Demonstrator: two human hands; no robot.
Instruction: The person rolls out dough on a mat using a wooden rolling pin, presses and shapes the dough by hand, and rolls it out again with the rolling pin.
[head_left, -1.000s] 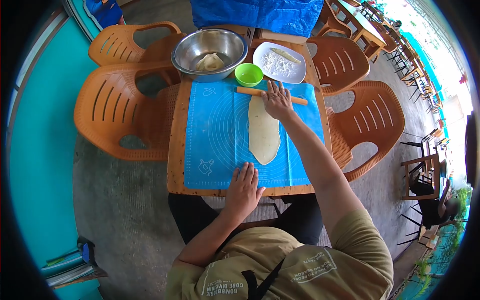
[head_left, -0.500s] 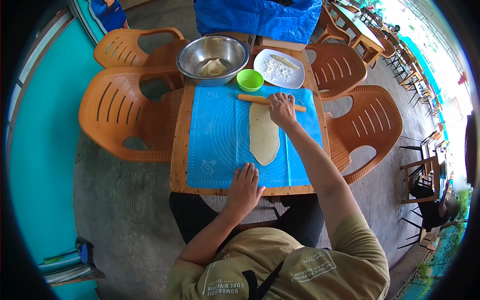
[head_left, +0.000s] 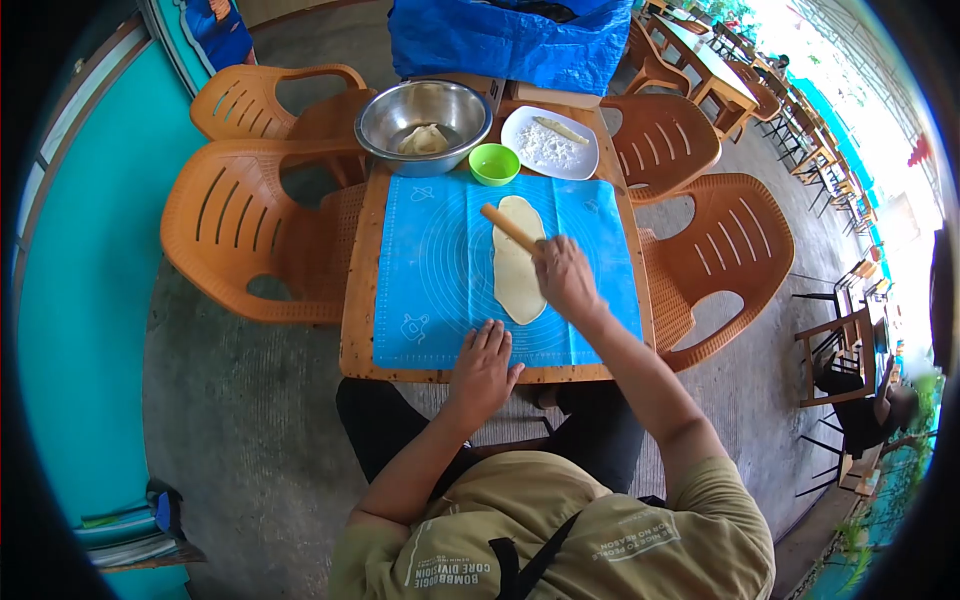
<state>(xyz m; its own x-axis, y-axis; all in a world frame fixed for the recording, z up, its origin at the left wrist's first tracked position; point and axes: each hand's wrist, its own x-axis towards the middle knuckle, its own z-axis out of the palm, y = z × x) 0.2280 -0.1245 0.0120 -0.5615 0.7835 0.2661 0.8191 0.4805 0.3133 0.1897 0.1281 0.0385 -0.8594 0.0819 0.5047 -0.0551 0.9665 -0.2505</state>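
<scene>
— Beyond the left grip (head_left: 482, 372), at the far side of the bench (head_left: 357, 320): steel bowl (head_left: 385, 118), dough lump (head_left: 423, 141) inside. The grip itself?

— Spread flat, palm down on the near edge of the blue mat (head_left: 430, 300). Holds nothing. Good anchor, I'd judge: steady weight there should keep the mat from creeping.

— Farther out from it, green bowl (head_left: 494, 178), by the mat's far edge. The pin?

— Rolling pin (head_left: 511, 231) slants from the right grip (head_left: 566, 275) away to the far left, across the dough sheet (head_left: 520, 285). Pressing or just above, cannot tell.

— Sheet's lie?

— Just left of the right grip, long and narrow, flat on the mat. Thin ends probably want the lightest touch.

— Beyond the right grip, white plate (head_left: 583, 165) with white powder (head_left: 548, 147) and a pale strip (head_left: 560, 129).

— Right grip: closed round the pin's near end. One-ended hold likely loads that side. Better, to my mind, a centred palm, pin square across the sheet, even strokes.
</scene>
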